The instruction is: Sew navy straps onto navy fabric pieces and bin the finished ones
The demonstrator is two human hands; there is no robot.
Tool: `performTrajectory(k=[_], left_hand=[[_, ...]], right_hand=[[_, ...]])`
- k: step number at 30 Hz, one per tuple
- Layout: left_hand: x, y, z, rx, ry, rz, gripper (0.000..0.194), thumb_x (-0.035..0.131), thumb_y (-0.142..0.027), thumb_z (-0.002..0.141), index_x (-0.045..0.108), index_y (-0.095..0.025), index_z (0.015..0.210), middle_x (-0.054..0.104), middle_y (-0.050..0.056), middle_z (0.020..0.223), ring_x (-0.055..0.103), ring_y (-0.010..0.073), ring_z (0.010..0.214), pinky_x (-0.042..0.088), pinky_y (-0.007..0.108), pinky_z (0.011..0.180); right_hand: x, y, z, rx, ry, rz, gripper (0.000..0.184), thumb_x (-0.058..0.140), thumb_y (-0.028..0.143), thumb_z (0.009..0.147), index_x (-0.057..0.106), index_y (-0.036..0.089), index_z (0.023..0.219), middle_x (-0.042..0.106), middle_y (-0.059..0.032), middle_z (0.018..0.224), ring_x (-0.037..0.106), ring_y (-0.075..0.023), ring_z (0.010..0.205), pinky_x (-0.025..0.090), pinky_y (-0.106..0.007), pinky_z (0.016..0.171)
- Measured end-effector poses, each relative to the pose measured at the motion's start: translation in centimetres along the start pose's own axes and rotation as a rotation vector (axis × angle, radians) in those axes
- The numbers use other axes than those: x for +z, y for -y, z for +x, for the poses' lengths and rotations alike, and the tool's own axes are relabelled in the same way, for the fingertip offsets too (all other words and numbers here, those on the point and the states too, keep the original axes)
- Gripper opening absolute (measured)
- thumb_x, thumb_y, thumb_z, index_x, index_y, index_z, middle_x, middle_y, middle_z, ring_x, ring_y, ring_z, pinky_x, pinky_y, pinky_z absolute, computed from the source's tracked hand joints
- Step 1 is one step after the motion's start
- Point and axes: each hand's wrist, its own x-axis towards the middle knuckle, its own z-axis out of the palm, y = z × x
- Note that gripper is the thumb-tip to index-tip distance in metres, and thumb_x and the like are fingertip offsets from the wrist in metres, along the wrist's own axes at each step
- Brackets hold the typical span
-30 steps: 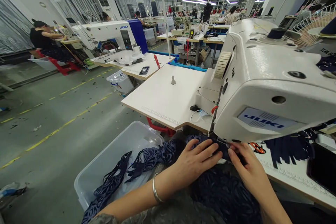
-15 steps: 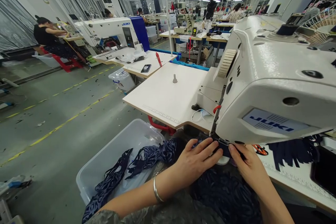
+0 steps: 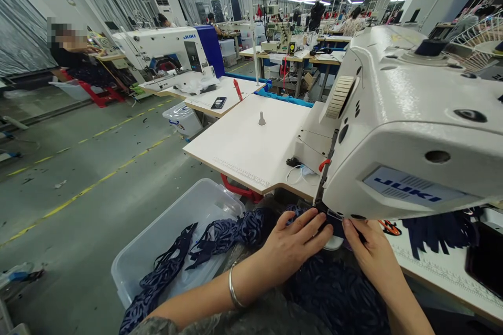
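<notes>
At the needle end of the white sewing machine (image 3: 424, 146), a dark navy strip of fabric (image 3: 337, 226) lies under the head. My left hand (image 3: 293, 243), a silver bangle on its wrist, rests on the cloth left of the needle area with fingers stretched out flat. Just to the right, my right hand (image 3: 371, 248) pinches the strip's edge between thumb and fingers. The machine head partly hides where the stitching falls. Dark blue patterned fabric (image 3: 338, 293) hangs over my lap below both hands.
A clear plastic bin (image 3: 153, 241) at lower left holds more patterned fabric (image 3: 167, 267). On the right table lie navy strips (image 3: 438, 233), an orange-handled tool (image 3: 389, 227) and a dark flat object (image 3: 487, 256). Another sewing machine (image 3: 157, 44) and a seated person (image 3: 73, 57) are farther left.
Almost nothing differs. Both hands keep their places at the machine, and the view has shifted very slightly.
</notes>
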Motion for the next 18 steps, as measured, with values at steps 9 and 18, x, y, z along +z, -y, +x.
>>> performTrajectory(k=[9,18], left_hand=[[-0.18,-0.31,-0.15,-0.007,0.021,0.008,0.039,0.041,-0.017,0.100,0.049,-0.026,0.137,0.039,0.000,0.151,0.027,0.0182,0.142,0.024,0.035,0.108],[-0.27,-0.41,-0.49,-0.067,0.032,-0.092,0.041,0.041,-0.014,0.096,0.048,-0.022,0.136,0.043,0.005,0.148,0.027,0.0190,0.142,0.023,0.036,0.110]], right_hand=[[0.42,-0.31,-0.03,0.006,-0.005,-0.004,0.034,0.045,0.044,0.093,0.071,0.022,0.096,0.061,-0.0103,0.092,0.059,-0.0279,0.096,0.047,-0.046,0.094],[0.74,-0.97,0.04,-0.030,-0.023,0.006,0.034,0.045,0.044,0.092,0.071,0.022,0.090,0.064,-0.0100,0.089,0.060,-0.0291,0.094,0.048,-0.048,0.092]])
